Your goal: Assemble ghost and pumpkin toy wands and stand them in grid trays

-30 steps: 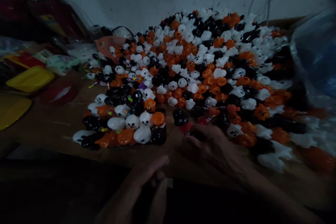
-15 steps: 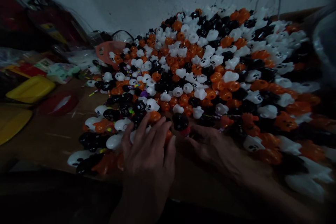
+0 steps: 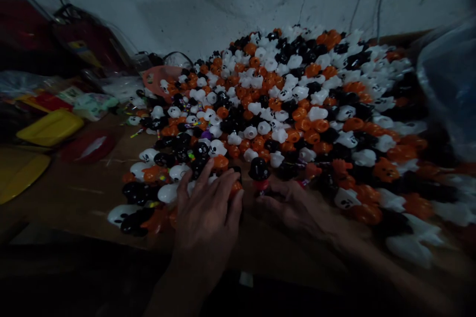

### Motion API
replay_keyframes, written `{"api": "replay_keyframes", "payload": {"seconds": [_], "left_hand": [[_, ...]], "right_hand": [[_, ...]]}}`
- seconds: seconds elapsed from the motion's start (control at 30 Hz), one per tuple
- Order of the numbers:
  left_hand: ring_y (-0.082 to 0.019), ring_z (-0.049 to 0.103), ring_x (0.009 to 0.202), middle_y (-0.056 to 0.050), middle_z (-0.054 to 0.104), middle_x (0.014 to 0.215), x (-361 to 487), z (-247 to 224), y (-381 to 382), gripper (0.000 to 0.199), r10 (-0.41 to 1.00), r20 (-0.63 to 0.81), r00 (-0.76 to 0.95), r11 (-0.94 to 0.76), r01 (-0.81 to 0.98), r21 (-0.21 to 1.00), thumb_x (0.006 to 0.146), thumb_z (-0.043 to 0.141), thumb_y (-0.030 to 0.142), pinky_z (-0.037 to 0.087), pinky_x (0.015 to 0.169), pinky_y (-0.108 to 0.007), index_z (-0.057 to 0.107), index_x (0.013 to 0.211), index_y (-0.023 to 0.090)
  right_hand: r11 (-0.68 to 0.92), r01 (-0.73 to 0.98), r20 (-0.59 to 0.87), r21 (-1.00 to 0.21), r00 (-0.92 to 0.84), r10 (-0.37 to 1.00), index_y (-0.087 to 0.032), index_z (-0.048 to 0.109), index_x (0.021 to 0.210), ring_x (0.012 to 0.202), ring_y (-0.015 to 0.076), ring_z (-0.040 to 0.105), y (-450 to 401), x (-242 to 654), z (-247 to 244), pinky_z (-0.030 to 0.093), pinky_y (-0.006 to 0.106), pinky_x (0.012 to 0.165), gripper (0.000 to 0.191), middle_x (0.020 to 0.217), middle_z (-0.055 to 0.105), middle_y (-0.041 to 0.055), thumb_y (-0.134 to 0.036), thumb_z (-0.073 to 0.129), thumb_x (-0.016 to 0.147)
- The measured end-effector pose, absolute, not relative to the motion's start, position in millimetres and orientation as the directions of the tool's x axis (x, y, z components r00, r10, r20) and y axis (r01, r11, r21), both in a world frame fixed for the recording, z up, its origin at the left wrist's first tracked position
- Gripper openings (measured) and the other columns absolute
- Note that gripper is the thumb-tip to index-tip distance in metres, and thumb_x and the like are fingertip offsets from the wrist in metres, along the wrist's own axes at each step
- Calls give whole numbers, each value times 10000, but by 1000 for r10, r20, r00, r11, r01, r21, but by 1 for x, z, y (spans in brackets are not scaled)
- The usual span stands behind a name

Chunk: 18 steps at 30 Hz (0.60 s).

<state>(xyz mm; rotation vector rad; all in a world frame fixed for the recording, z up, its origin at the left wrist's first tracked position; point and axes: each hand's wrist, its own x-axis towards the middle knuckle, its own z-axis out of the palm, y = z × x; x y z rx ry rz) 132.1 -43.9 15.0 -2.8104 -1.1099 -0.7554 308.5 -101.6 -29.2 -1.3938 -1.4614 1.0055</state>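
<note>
Many small glossy figures in white, black and orange point(image 3: 256, 84) lie heaped on a brown table. My left hand point(image 3: 208, 208) rests palm down on a small group of them, its fingers spread; an orange figure point(image 3: 235, 188) shows beside its fingertips. Just right of it, my right hand point(image 3: 290, 203) pinches the red lower part of a black-topped piece point(image 3: 259, 169), which stands upright. Left of my left hand, white, black and orange figures point(image 3: 168, 192) lie in loose rows. What lies under my left palm is hidden.
Yellow dishes point(image 3: 52, 128) and a red dish point(image 3: 87, 146) sit at the left. An orange scoop-like basket point(image 3: 154, 81) touches the heap's left side. Behind stand a dark red object point(image 3: 91, 42) and a wall. A large plastic-lined container point(image 3: 449, 84) is at the right.
The camera view has shifted slightly, showing more of the red object on the wall. The black-topped piece in my right hand has turned a little. My left hand stays over the figures.
</note>
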Motion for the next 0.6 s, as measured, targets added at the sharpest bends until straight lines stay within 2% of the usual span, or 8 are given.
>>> {"api": "replay_keyframes", "payload": {"seconds": [0.13, 0.27, 0.43, 0.6], "left_hand": [[-287, 442, 1274, -66, 668, 1142, 128, 17, -44, 299, 644, 417, 641, -743, 653, 145, 858, 507, 243, 232, 1069, -555, 568, 1148, 208], [-285, 439, 1274, -69, 666, 1146, 129, 20, -49, 294, 663, 410, 627, -730, 664, 164, 863, 498, 242, 234, 1075, -553, 578, 1142, 192], [-289, 435, 1276, -62, 662, 1154, 136, 22, -53, 277, 676, 411, 612, -717, 675, 174, 869, 479, 235, 276, 1060, -547, 584, 1122, 191], [-289, 436, 1276, -55, 664, 1150, 141, 23, -50, 264, 670, 414, 616, -720, 674, 162, 873, 474, 234, 284, 1053, -547, 590, 1107, 197]], "right_hand": [[43, 363, 25, -931, -55, 998, -155, 620, 876, 626, 114, 515, -111, 311, -28, 410, 215, 561, 188, 758, 615, 12, -273, 475, 894], [43, 431, 41, -901, -14, 999, -156, 616, 846, 650, 128, 532, -115, 313, -26, 423, 229, 591, 171, 748, 616, 17, -244, 473, 881], [29, 349, 14, -937, -47, 999, -183, 599, 936, 747, 154, 568, -115, 314, -19, 465, 256, 670, 163, 847, 633, 27, -256, 462, 888], [26, 322, 4, -946, -68, 998, -190, 577, 851, 721, 141, 564, -112, 318, -24, 472, 244, 656, 160, 813, 618, 7, -296, 465, 897]]}}
